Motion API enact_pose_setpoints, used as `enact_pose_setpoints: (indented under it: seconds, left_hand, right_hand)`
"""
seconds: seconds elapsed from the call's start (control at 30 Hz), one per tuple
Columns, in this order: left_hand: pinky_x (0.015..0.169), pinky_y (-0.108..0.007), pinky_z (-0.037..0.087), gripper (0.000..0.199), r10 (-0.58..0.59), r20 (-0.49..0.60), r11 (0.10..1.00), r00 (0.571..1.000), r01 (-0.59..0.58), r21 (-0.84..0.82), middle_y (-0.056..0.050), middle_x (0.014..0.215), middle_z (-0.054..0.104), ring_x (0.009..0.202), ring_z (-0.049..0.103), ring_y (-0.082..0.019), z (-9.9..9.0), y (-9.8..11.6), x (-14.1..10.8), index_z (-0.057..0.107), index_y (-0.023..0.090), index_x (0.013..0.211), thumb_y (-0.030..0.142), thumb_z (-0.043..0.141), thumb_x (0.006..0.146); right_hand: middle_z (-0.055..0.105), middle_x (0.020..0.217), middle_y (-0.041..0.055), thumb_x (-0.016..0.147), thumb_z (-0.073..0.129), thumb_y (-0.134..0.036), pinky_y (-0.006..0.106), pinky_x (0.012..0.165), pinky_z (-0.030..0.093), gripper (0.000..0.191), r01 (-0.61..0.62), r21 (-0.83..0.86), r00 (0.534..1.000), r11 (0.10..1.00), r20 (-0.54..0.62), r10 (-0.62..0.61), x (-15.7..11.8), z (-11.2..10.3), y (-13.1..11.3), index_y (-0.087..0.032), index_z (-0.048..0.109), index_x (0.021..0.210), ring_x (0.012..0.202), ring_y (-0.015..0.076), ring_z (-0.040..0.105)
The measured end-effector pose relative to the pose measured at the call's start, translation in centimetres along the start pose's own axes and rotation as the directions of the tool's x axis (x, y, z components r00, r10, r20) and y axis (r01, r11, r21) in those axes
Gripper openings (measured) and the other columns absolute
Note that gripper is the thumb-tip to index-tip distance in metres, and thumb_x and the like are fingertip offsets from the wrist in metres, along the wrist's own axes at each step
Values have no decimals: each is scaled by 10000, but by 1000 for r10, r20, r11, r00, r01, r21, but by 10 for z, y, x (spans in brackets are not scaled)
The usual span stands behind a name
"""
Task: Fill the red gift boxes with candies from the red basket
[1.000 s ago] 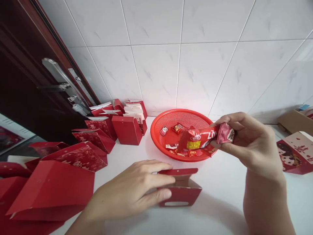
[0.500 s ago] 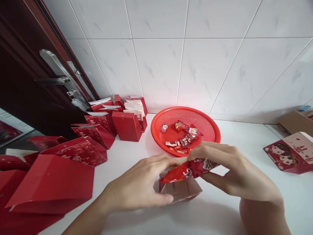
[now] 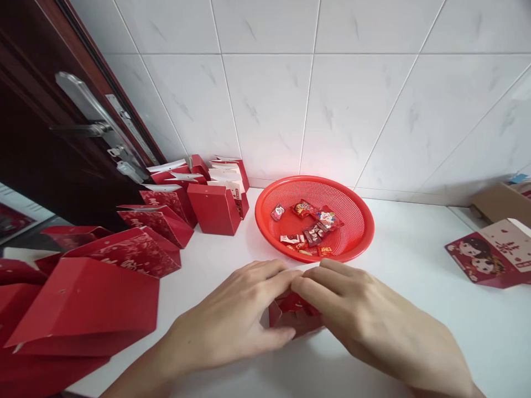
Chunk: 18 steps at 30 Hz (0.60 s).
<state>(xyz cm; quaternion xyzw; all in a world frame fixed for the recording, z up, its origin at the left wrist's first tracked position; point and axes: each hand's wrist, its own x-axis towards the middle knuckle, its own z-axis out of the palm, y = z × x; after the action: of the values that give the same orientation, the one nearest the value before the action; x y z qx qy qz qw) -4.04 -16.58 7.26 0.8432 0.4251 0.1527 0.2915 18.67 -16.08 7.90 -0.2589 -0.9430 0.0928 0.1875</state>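
A small box [image 3: 305, 326], its top open, stands on the white tabletop in front of me. My left hand [image 3: 236, 312] grips its left side, thumb along the near edge. Over the opening bends my right hand [image 3: 357, 309], its fingertips reaching inside at the red snack packets [image 3: 293, 303]. Those fingertips are partly hidden, so what they pinch is unclear. Just beyond the hands is a red perforated basket [image 3: 265, 235] with several wrapped sweets [image 3: 316, 233] in it.
Several red gift boxes [image 3: 213, 210] stand at the left, the larger ones [image 3: 95, 309] nearer me. A printed box [image 3: 493, 254] and a cardboard carton [image 3: 493, 203] are at the right. Behind are a tiled wall [image 3: 265, 110] and a dark door [image 3: 37, 121] with a metal handle.
My right hand has moved left and down to the box opening, and the red packets it held are now inside the box. My left hand stays on the box. The view has shifted slightly.
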Motion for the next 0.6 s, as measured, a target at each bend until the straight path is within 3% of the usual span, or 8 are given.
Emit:
enact_pose_setpoints:
  seconds: [0.1,0.23,0.33,0.47,0.6]
  left_hand:
    - [816,-285,539,133,3,-1,1000,1000,-3,-12,32,1010,709,928,701,-190,-2,2,2,731,285,1005,258,747,876]
    - [797,-291,534,139,-12,-16,1000,1000,12,13,20,991,711,908,697,-200,0,1,4,755,279,1019,250,738,884]
    - [778,-308,535,74,-24,-56,998,998,26,50,-4,958,721,893,696,-216,4,-1,7,765,245,961,249,703,921]
    - [834,-342,545,153,21,-128,992,992,-5,125,-35,1030,747,954,698,-235,9,-3,9,779,231,993,223,627,981]
    - [849,-346,557,216,41,-134,988,990,-20,152,-45,1066,744,963,696,-228,11,-5,9,774,235,1106,204,590,998]
  right_hand:
    - [645,835,34,1003,500,-46,256,588,456,183,21,67,999,998,-32,-18,1,1,4,-196,604,1018,658,151,570]
    - [703,902,59,991,529,-61,260,668,543,276,30,184,998,982,-66,-18,1,-1,14,-203,648,1196,744,170,670]
    - [733,932,64,969,547,-59,262,673,573,317,31,253,998,967,-67,-14,3,-2,19,-217,673,1213,766,177,699]
    - [771,1056,69,932,577,-34,260,729,607,391,21,285,989,958,-145,21,-2,-15,24,-241,674,1250,884,193,742]
    - [778,957,13,869,575,15,222,623,580,539,-18,311,979,950,-187,80,-18,-37,30,-300,667,1296,731,152,722]
